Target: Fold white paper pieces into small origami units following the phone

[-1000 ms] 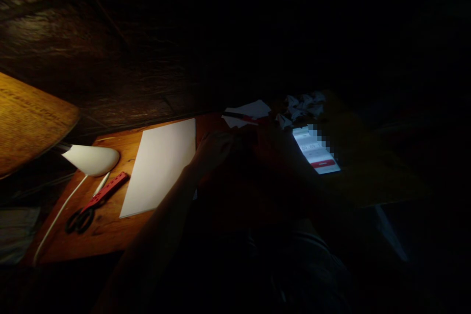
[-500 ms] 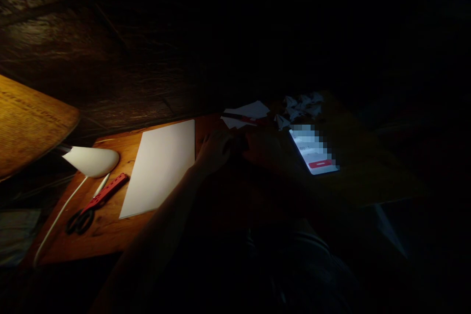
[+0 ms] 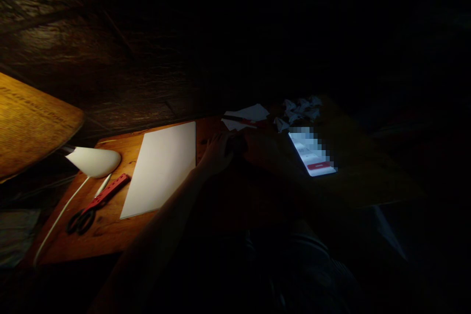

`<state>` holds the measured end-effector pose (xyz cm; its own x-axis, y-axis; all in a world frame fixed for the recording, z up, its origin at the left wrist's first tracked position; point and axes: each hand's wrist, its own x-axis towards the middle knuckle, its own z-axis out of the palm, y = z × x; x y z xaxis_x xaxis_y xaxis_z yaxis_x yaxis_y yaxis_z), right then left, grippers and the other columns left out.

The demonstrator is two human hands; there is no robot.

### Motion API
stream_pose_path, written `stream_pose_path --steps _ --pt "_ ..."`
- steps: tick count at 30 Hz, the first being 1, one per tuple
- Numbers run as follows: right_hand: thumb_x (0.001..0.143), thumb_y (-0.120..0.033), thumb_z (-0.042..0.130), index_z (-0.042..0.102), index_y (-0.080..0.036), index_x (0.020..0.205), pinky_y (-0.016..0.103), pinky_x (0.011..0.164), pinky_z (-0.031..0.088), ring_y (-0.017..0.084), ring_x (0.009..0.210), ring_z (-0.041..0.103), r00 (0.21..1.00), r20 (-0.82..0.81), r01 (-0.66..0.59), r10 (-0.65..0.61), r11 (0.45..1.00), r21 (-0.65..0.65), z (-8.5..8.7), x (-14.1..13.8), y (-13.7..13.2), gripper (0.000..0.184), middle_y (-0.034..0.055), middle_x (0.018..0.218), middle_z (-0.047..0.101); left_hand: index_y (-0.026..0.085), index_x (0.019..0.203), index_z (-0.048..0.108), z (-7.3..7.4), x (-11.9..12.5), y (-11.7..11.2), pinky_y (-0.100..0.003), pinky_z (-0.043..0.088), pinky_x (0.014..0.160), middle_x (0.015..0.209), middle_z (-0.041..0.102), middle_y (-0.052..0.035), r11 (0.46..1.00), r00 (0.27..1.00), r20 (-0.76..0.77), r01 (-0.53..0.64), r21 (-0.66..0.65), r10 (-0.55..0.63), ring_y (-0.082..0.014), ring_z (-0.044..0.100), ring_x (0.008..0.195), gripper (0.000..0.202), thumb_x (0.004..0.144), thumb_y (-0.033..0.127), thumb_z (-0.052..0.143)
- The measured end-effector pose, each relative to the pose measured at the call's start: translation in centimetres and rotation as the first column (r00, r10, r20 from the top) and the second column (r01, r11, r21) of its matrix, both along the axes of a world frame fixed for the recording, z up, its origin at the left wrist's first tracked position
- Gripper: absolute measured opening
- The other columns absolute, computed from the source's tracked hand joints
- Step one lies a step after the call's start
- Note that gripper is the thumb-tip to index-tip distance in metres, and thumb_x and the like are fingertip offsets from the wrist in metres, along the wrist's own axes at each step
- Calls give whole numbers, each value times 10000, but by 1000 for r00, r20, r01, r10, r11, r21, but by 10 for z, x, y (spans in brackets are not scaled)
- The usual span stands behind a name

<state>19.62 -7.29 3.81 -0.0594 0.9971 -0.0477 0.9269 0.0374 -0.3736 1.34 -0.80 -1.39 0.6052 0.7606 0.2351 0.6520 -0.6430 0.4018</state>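
Note:
My left hand [image 3: 218,151] is over the middle of the wooden table, its fingers bent inward. Close against it on the right is my right hand [image 3: 253,148], a dim closed shape in deep shadow. Whatever lies between the fingers is lost in the dark. Just beyond both hands are some white paper pieces [image 3: 250,112] with a dark and red cutter-like tool [image 3: 241,119] across them. A white stack of paper [image 3: 162,171] lies left of my left hand. Several small folded paper shapes [image 3: 303,109] sit past my right hand.
To the right a lit phone [image 3: 312,157] lies on the table [image 3: 110,245]. Scissors [image 3: 81,221] with a red cover and a white pen [image 3: 103,185] are at the left, beside a white lamp base [image 3: 97,162] with its cord. A yellow-lit lampshade [image 3: 33,127] hangs over the left edge.
My two hands have shifted slightly and drawn closer together, the left turning a little to the right. The view has moved slightly; the objects on the table stay in place.

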Motion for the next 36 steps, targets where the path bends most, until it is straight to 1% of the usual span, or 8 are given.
stream_pose_path --steps 3,8,14,19,24,27,31,36 --pt "932 -284 622 638 -167 1357 402 1003 533 302 1212 694 1000 -21 8 -8 1000 -14 -2 0 2 441 180 1368 705 199 1414 501 -8 1 4 -536 498 1072 1308 664 -132 999 987 161 22 -48 -14 -311 615 1232 666 762 110 600" --pt "930 -290 622 662 -165 1324 381 995 527 286 1203 690 996 -90 -5 6 1000 15 -4 1 6 415 170 1340 717 214 1462 380 -19 4 9 -394 578 936 1219 644 -108 979 895 445 84 -186 8 -204 676 1052 728 778 117 609" --pt "917 -281 674 743 -182 1126 297 860 520 222 1015 708 979 -203 -24 31 999 33 3 2 8 242 109 1170 775 271 1489 339 -22 1 18 -365 600 899 1194 642 -70 963 826 559 80 -256 80 -203 696 1043 785 801 184 706" --pt "936 -323 715 756 -167 1094 272 830 485 186 956 685 921 -384 -21 69 992 127 -4 1 13 226 80 1080 777 261 1457 410 -19 0 13 -352 584 914 1179 636 -63 956 791 607 119 -269 73 -208 679 1082 752 773 154 705" --pt "884 -274 766 760 -165 897 279 750 447 176 822 653 857 -510 55 80 968 244 -16 -1 18 110 52 901 759 254 1319 543 -17 6 9 -310 560 880 1110 637 -29 910 631 764 225 -349 137 -184 670 1005 714 655 132 776" --pt "872 -313 768 702 -172 748 279 688 421 169 750 611 782 -621 123 58 962 244 -18 -1 20 199 23 767 702 237 1231 622 -14 9 7 -318 549 916 1111 672 -38 892 567 799 234 -388 199 -197 665 1034 624 649 172 838" --pt "869 -344 739 675 -192 718 288 703 441 183 781 615 654 -757 201 13 961 191 -16 2 21 223 15 753 684 191 1010 720 -7 12 1 -301 547 810 958 726 -36 849 593 748 193 -491 298 -192 665 905 351 730 346 863" --pt "837 -380 754 644 -205 676 294 693 449 184 766 606 597 -802 189 0 972 142 -12 3 20 263 12 705 659 164 856 744 2 15 -8 -267 488 712 808 693 -10 826 640 704 187 -531 308 -162 605 782 330 737 454 847"
